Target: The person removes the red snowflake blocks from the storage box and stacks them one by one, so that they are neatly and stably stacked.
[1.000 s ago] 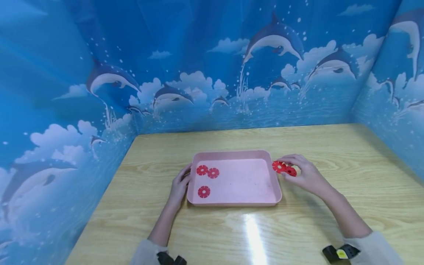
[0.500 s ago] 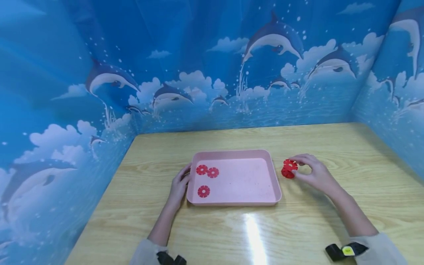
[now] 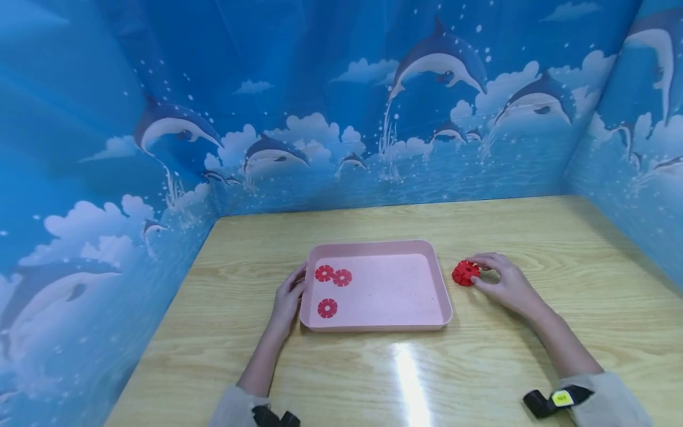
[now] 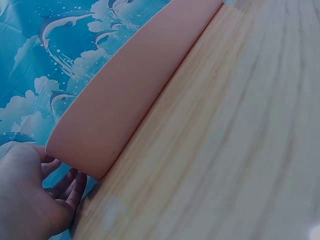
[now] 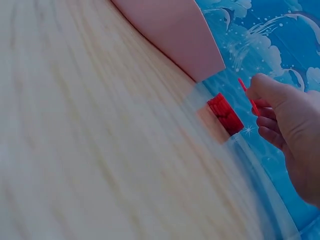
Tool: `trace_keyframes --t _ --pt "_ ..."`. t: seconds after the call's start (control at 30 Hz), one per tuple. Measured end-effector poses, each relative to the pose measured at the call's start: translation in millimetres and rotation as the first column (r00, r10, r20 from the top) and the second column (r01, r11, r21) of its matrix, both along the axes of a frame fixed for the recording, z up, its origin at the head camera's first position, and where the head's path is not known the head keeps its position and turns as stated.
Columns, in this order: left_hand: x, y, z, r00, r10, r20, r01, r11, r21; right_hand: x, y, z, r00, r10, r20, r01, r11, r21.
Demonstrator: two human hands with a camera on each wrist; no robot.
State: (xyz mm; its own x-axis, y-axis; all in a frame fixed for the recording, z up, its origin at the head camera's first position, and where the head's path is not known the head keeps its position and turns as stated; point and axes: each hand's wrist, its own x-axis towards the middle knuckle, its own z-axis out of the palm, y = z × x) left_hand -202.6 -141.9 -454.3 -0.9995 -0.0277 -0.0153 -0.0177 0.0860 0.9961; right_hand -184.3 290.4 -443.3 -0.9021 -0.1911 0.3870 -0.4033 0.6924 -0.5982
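Observation:
A pink rectangular tray (image 3: 384,290) lies on the table, with several red notched discs at its left end: a touching pair (image 3: 333,276) and a single disc (image 3: 328,308) nearer the front. My left hand (image 3: 288,299) rests with bent, relaxed fingers against the outside of the tray's left wall. To the right of the tray, my right hand (image 3: 504,283) pinches a thin red notched disc (image 5: 249,94) between thumb and fingers. Below that disc, a short stack of red discs (image 5: 226,115) stands on the table; the two overlap in the head view.
The light wood table (image 3: 352,373) spreads around the tray. A blue dolphin-print curtain (image 3: 331,178) rises along the back and both sides. Black wrist cameras are strapped to both sleeves.
My right hand has moved slightly right, away from the tray's rim, and brought the pinched disc down over the red stack. The left hand and the tray stay in place.

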Motion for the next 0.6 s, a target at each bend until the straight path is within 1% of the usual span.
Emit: trace_keyframes --t 0.17,0.43,0.6 --pt "0.5 0.3 0.5 1.0 -0.003 0.001 0.003 1.0 0.007 -2.0 1.9 -6.0 1.0 0.021 -0.011 -0.021 1.0 -0.01" --pt "-0.1 -0.9 1.2 1.0 -0.01 0.008 0.01 1.0 0.004 -4.1 3.5 -10.9 0.999 0.042 -0.034 -0.041 0.999 0.03" --pt "-0.4 -0.6 0.7 1.0 -0.018 0.009 0.018 1.0 -0.004 -3.2 4.4 -12.6 0.996 0.066 -0.058 -0.065 0.998 0.027"
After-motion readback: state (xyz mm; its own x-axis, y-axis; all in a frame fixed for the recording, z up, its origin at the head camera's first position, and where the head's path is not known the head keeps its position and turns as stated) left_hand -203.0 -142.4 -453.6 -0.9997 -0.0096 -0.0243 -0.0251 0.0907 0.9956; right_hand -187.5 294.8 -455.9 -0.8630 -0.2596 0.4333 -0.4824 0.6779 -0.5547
